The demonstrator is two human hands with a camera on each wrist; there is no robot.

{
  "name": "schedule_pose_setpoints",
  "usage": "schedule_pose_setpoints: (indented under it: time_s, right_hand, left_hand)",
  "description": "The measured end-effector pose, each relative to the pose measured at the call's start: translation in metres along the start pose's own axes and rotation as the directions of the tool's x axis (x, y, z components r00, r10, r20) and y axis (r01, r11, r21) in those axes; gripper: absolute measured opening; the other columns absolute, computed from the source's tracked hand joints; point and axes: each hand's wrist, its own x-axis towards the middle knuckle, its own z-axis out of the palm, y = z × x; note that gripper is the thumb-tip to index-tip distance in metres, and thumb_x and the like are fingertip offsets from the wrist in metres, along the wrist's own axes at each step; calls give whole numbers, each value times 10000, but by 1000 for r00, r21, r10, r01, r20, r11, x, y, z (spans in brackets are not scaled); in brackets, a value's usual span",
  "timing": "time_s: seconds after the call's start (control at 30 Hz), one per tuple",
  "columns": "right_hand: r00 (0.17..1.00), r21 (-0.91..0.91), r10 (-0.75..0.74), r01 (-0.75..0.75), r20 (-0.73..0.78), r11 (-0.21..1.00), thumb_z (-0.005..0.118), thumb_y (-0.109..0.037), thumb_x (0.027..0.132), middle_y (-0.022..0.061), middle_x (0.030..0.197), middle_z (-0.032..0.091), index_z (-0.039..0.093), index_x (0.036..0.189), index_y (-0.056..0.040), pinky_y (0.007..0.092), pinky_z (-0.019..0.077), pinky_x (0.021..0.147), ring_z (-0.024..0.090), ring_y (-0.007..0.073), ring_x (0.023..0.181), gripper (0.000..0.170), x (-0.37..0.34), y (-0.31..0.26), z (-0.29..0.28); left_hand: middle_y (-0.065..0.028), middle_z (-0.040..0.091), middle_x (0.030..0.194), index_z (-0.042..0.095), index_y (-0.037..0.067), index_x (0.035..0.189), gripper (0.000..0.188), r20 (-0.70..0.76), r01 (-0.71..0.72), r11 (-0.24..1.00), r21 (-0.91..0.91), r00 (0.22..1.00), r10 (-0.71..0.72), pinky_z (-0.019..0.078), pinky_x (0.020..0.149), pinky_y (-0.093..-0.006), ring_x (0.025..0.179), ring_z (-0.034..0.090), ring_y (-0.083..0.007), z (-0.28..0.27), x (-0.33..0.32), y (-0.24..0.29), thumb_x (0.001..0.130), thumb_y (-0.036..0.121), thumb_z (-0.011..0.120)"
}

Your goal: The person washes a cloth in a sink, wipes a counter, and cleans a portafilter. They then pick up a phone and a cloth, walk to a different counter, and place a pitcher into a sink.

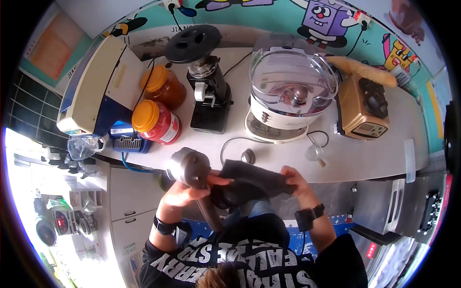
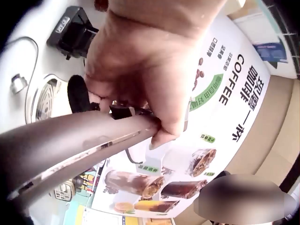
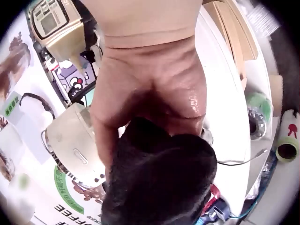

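My left hand [image 1: 185,193] grips a metal tool with a round silver head [image 1: 189,167] and a long grey-brown handle [image 2: 89,136], at the front edge of the counter. In the left wrist view, the thumb and fingers close round the handle's far end. My right hand [image 1: 297,181] pinches one end of a dark cloth [image 1: 254,178], which stretches across to the left hand. Left fingers lie against its other end. The cloth [image 3: 159,178] covers the right fingertips in the right wrist view. A small round metal cup [image 1: 248,156] lies on the counter just beyond the cloth.
Along the white counter [image 1: 206,141] stand two orange-lidded jars [image 1: 156,122], a black grinder [image 1: 211,103], a white machine with a clear bowl [image 1: 281,115] and a gold-coloured appliance [image 1: 362,113]. A small clear vessel [image 1: 314,153] and a cord lie near the front.
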Motion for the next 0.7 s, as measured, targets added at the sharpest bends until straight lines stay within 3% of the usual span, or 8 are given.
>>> schedule_pose_setpoints:
  time_s: [0.1,0.13,0.2,0.4,0.47,0.53,0.6,0.7]
  right_hand:
    - [873,-394,-357,216,-331,893,716,50,700,28,779,613,606,849,-32,246,478,651,586,105,721,203,-10,-27,12]
    - [809,-645,-530,268,-252,715,736,37,699,45,803,637,638,828,-18,255,491,654,601,115,731,171,-20,-42,14]
    - [789,-749,-614,384,-39,540,727,56,716,87,866,665,653,833,7,261,507,688,619,129,766,148,-38,-70,24]
    - [948,-881,-310,90,-66,465,706,22,767,112,1309,533,653,1030,19,251,473,825,581,147,1029,269,-51,-121,38]
    - [929,-850,-330,32,-169,526,703,-45,795,103,1297,552,650,1005,20,258,466,810,577,126,986,226,-42,-126,11]
    - [871,-863,-408,-35,-273,504,679,-115,839,53,1049,648,624,993,6,244,456,770,570,101,874,204,-18,-128,-11]
    - [823,-734,-309,-178,-476,656,676,-102,837,25,928,633,615,1024,-23,248,452,749,559,93,860,212,7,-138,-13]
    - [778,-871,-551,10,-302,491,674,-85,829,18,896,614,584,1064,-61,266,450,722,554,100,847,253,52,-129,-76]
  left_hand:
    - [-155,632,1177,538,-56,1222,511,76,-79,977,197,995,65,387,962,-330,1066,554,-216,-15,0,-13,731,57,624]
    - [-146,623,1195,528,-43,1247,502,138,-136,947,291,985,99,360,1034,-363,1140,539,-246,-20,2,-16,755,10,618]
    - [-140,613,1218,450,-33,1307,567,80,-45,958,283,997,23,372,1013,-351,1126,538,-236,-26,2,-35,768,29,615]
    - [-136,593,1240,603,-26,1160,408,6,3,986,168,1000,-4,417,952,-354,1099,538,-223,-30,41,-78,801,155,536]
    - [-134,558,1280,567,-22,1220,421,-25,13,999,38,1000,-12,449,902,-347,1001,557,-202,-30,62,-91,836,136,502]
    - [-120,561,1266,542,-18,1255,429,-66,27,997,-68,997,-32,471,850,-327,931,570,-172,-28,86,-99,862,139,473]
    - [-104,562,1252,529,-13,1273,426,-85,22,992,-127,996,-33,484,796,-310,850,573,-149,-28,112,-112,888,148,441]
    - [-100,560,987,520,10,1290,437,-82,110,975,-192,988,-128,504,788,-333,830,595,-173,-31,143,-121,934,249,436]
